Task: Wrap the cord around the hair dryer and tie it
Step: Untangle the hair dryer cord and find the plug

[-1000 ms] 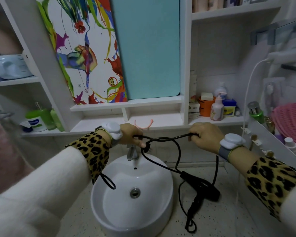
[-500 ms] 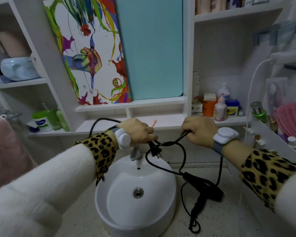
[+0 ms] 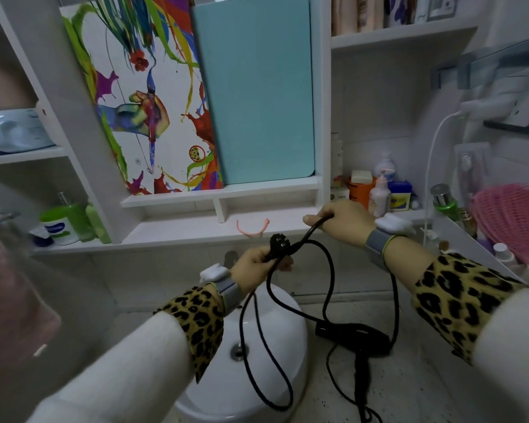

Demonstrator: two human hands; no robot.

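Note:
A black hair dryer hangs in the air to the right of the sink, handle pointing down. Its black cord runs up in loops to both hands. My left hand grips the cord just below the black plug, which points up. My right hand is higher and to the right, fingers curled round the cord, thumb stretched along it. One long loop of cord droops over the sink bowl.
A white round sink with a tap sits below the hands. White shelves behind hold bottles, a green pump bottle and a pink hair tie. A pink basket stands at the right.
My left hand has dropped lower and turned the plug upward. My right hand has lifted and moved right, pulling the cord between the hands tighter. The dryer still hangs below.

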